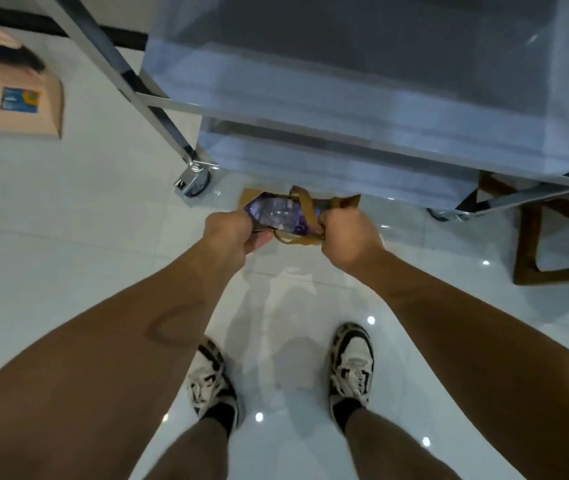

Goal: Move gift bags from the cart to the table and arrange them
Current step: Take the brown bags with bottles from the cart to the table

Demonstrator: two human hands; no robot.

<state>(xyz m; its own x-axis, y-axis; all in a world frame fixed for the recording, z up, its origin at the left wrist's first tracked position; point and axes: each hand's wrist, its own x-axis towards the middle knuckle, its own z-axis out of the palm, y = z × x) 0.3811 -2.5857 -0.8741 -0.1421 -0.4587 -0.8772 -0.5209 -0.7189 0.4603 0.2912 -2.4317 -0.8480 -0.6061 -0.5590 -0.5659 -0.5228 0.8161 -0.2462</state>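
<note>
A brown paper gift bag [343, 201] with brown handles hangs low in front of me, just below the near edge of the steel cart [345, 140]. Something shiny and purple shows in its open mouth. My left hand [231, 230] grips the bag's left rim. My right hand [349, 233] grips the right rim by a handle. Both fists hold the mouth stretched between them. The bag's lower part is hidden behind my hands and the cart's shelf.
The cart stands on castors [195, 181] on a glossy white tiled floor. A tan box with a blue label [16, 105] sits at the left edge. A wooden chair or table frame [532, 251] stands at the right. My two shoes [350, 368] are planted below.
</note>
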